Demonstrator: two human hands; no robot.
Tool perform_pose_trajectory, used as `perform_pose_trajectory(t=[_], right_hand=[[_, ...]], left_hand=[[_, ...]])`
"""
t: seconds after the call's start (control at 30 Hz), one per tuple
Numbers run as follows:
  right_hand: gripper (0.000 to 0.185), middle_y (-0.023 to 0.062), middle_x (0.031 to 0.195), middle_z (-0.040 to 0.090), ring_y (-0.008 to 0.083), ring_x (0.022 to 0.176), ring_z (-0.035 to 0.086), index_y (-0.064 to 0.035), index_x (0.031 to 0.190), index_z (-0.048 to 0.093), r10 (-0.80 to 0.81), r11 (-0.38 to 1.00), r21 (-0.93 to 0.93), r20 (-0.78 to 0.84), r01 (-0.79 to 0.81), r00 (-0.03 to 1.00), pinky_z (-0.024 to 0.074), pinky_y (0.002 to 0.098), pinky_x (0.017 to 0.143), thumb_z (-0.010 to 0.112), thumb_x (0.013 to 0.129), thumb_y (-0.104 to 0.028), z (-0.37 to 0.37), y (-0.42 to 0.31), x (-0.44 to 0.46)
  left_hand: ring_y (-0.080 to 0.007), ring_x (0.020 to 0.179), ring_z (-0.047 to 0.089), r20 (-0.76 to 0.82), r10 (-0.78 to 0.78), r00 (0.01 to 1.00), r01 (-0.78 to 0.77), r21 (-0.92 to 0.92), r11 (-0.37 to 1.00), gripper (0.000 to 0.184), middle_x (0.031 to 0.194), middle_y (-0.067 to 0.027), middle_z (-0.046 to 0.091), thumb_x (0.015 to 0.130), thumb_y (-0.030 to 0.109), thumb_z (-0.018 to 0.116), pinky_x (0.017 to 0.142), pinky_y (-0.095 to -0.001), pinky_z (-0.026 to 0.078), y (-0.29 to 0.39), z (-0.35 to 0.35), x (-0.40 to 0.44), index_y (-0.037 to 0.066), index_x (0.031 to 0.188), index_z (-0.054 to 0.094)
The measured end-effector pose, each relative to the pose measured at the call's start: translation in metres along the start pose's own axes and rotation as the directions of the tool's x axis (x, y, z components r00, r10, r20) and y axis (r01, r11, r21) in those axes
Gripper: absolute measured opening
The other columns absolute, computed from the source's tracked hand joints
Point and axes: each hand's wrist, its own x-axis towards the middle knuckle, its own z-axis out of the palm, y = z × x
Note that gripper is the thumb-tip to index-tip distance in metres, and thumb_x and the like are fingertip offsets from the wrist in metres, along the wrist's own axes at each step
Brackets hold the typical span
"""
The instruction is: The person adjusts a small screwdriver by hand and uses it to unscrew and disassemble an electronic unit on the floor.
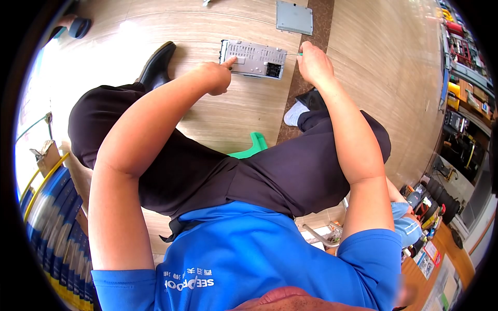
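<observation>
A silver metal car stereo with rows of slots and a black connector block lies on the floor in front of me. My left hand rests at its left end, index finger stretched out on the casing and the other fingers partly curled. At the opposite end, my right hand is closed around a thin screwdriver with a bit of green handle showing. Its shaft points at the stereo's right edge; whether the tip touches a screw is too small to tell. A flat grey metal cover lies beyond the stereo.
Beneath me is a green plastic stool. Blue boxes in a yellow rack stand at left. Shelves with tools line the right side, and a cluttered wooden desk is at lower right. Another person's foot shows at upper left.
</observation>
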Motion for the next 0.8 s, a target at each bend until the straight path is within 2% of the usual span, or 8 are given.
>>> perform_pose_trajectory(t=[0.13,0.2,0.53,0.8], right_hand=[[0.026,0.0252,0.101,0.07,0.0424,0.098,0.068,-0.0001,0.104,0.063,-0.016,0.999,-0.043,0.018,0.017,1.0,0.0545,0.0517,0.085,0.065,0.093,-0.024,-0.008,-0.003,0.0],[0.026,0.0233,0.104,0.069,0.0415,0.102,0.066,-0.001,0.106,0.062,0.048,0.997,-0.065,0.1,-0.042,0.994,0.0524,0.051,0.086,0.067,0.094,-0.023,-0.013,-0.007,0.0],[0.025,0.0245,0.105,0.07,0.0418,0.102,0.067,-0.0015,0.105,0.063,0.039,0.999,0.014,0.027,-0.039,0.999,0.0535,0.0516,0.087,0.064,0.094,-0.024,-0.001,0.0,0.002],[0.028,0.0224,0.106,0.07,0.0403,0.103,0.066,-0.0032,0.111,0.063,0.086,0.995,-0.058,0.12,-0.08,0.989,0.0524,0.0506,0.086,0.066,0.094,-0.025,-0.013,-0.005,0.002]], left_hand=[[-0.0359,0.128,0.057,0.004,-0.006,1.0,0.006,0.004,1.0,0.058,0.171,-0.0068,0.003,0.096,0.028,0.067,0.104,-0.0486,0.049,0.0,0.0,0.0,0.005,0.145,0.048],[-0.0357,0.128,0.057,0.001,-0.007,1.0,0.007,0.001,1.0,0.058,0.171,-0.0068,0.003,0.096,0.029,0.067,0.104,-0.0485,0.049,0.0,0.001,0.001,0.005,0.145,0.048],[-0.0351,0.128,0.057,0.015,-0.01,1.0,0.01,0.018,1.0,0.06,0.171,-0.0065,0.002,0.096,0.029,0.066,0.104,-0.048,0.049,-0.001,0.002,0.004,0.005,0.148,0.045],[-0.0354,0.128,0.057,0.008,0.004,1.0,-0.004,0.013,1.0,0.061,0.171,-0.0067,0.002,0.096,0.029,0.066,0.104,-0.0477,0.049,-0.002,0.002,0.004,0.005,0.148,0.045]])
